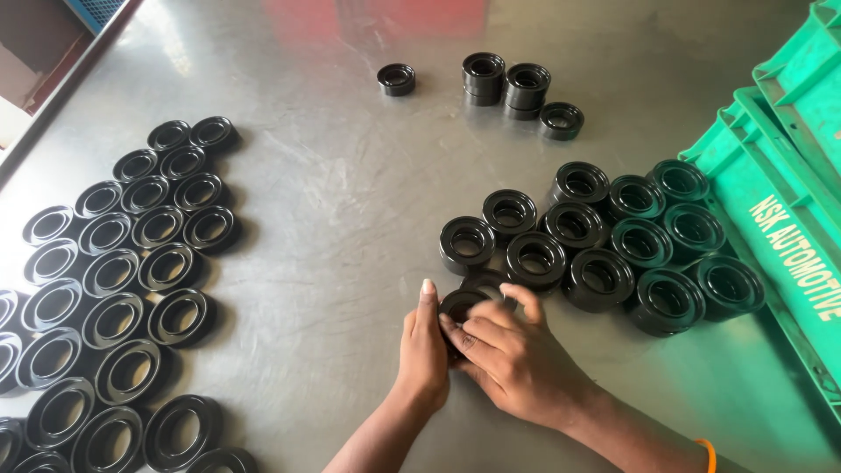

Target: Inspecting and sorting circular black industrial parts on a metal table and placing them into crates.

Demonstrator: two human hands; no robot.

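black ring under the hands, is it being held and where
Yes: both hands, left hand and right hand, grip one black ring by its outer rim.

A wide spread of flat black ring-shaped rubber seals (114,289) lies in slanting rows on the scratched, shiny steel tabletop (333,201), well off to the left of the hands. Just beyond the hands and reaching away to their right, a cluster of thicker black cup-like rubber rings (613,241) stands packed side by side, its far right edge touching the green plastic crate (780,210). Farther off, straight ahead of the hands, a few more black rings (512,88) sit apart, two pairs of them stacked.
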